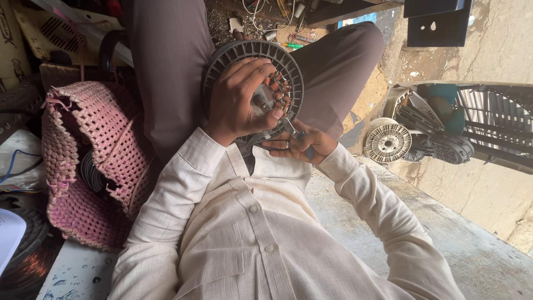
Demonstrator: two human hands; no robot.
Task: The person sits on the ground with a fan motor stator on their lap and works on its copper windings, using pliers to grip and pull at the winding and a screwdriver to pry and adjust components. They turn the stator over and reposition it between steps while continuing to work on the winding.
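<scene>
In a cluttered workshop, left hand (239,103) grips grey round copper-wound motor stator (252,89); right hand (302,145) pinches blue-handled tool (297,139).

Pink woven basket (91,161) crowds the left; bare concrete slab (444,244) lies open right.

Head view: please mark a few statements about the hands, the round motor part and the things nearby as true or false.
1. The left hand lies spread over the round grey fan motor. True.
2. The right hand is empty. False: it holds a small blue-handled tool at the motor's near edge.
3. Copper-coloured windings show inside the motor. True.
4. The pink woven basket lies to the person's right. False: it lies to their left.
5. The motor stands on the concrete ledge. False: it rests in the person's lap, between the thighs.
</scene>
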